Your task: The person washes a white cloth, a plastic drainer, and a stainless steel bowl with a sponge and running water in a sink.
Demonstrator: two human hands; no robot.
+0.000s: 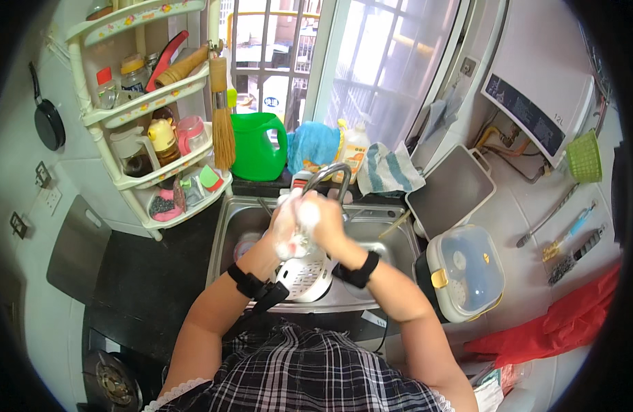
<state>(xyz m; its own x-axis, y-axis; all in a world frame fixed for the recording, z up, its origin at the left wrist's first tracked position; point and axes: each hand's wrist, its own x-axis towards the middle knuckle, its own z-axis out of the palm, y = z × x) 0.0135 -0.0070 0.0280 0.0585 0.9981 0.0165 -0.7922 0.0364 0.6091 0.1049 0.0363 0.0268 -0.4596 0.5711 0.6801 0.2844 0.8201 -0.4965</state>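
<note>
Both my hands are raised close together over a steel double-bowl sink (383,210), just below the curved faucet (328,170). White suds cover my left hand (285,221), and a foamy, partly see-through object shows at it, too blurred to name. My right hand (324,219) is curled around a white foamy thing (309,213), which I cannot identify more exactly. Under the hands, a white perforated basket (305,278) rests at the middle of the sink. A round item (247,246) lies in the left bowl, partly hidden by my forearm.
Behind the sink stand a green plastic jug (258,149), a blue cloth (314,147), a pump bottle (353,149) and a striped towel (391,170). A shelf rack (167,175) with jars is at left. A grey tray (452,188) and lidded container (465,273) stand at right.
</note>
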